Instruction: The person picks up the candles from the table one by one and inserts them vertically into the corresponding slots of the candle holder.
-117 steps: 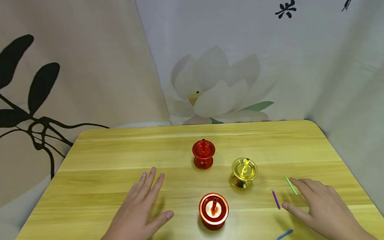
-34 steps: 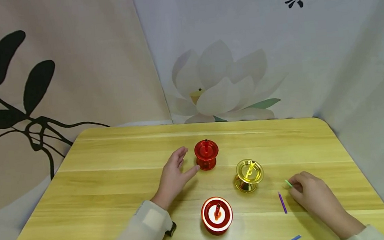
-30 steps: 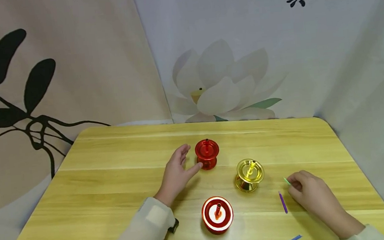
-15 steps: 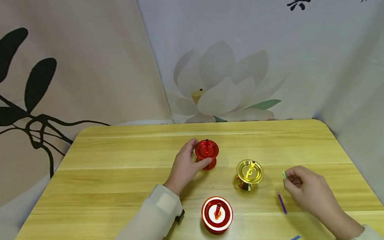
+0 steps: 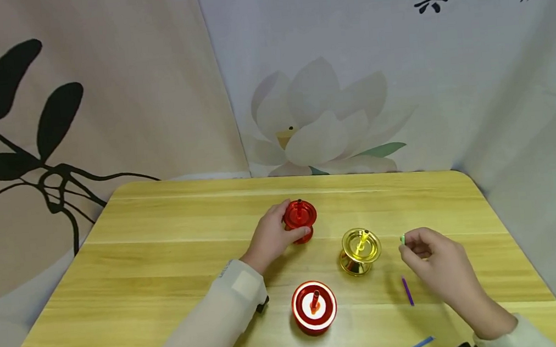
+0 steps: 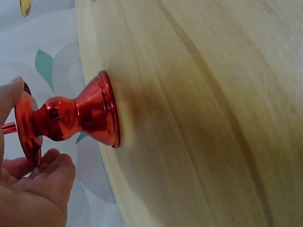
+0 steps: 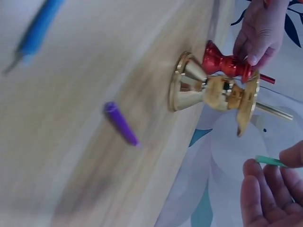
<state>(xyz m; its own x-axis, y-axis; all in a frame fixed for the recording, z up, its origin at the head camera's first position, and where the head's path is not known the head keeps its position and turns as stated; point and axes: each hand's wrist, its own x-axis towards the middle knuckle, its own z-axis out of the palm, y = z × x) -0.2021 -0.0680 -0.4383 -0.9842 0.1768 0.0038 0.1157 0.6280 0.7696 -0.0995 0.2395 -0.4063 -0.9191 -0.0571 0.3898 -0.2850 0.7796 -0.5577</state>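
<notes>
At the back of the table my left hand [image 5: 271,239] grips a shiny red candle holder [image 5: 300,214] by its dish. The left wrist view shows the thumb and fingers on opposite sides of the rim of this red candle holder [image 6: 57,118]. My right hand [image 5: 439,258] is raised to the right of a gold candle holder [image 5: 357,263], pinching a small green candle [image 7: 270,161] between thumb and fingertip. Below the right hand lie a purple candle [image 5: 407,291] and a blue candle [image 5: 420,344]. A second red candle holder [image 5: 315,329] stands upright nearer the front.
The wooden table [image 5: 167,271] has rounded back corners. Behind it hangs a pale printed curtain [image 5: 335,36] with a lotus, dark leaves and black characters.
My left hand has come in from the left, first open, and taken hold of the back red holder. The right hand has picked up the green candle and carried it up and left.
</notes>
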